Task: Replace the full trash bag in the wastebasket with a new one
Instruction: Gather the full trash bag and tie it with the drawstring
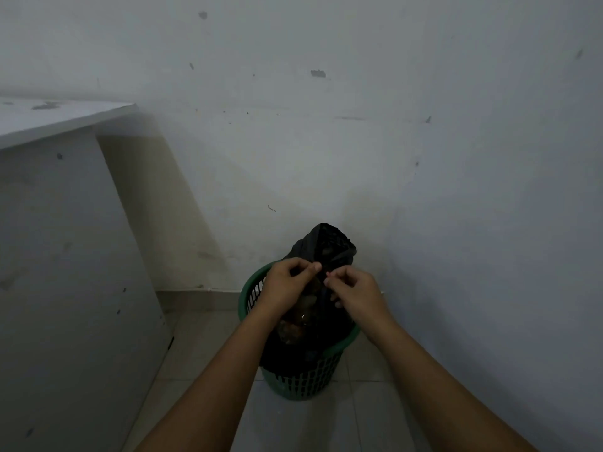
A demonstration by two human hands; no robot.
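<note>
A green slatted wastebasket [303, 383] stands on the tiled floor against the wall. A black trash bag [326, 244] fills it, and its gathered top rises above the far rim. Brownish rubbish shows through the bag's open mouth between my hands. My left hand [287, 285] pinches the bag's edge with thumb and fingers over the basket's left side. My right hand [354, 287] pinches the bag's edge just to the right, a small gap apart from the left hand.
A white desk [49, 122] with a solid side panel [65, 272] stands close on the left. A scuffed white wall [326, 141] rises right behind the basket. Pale floor tiles [293, 425] spread in front of it.
</note>
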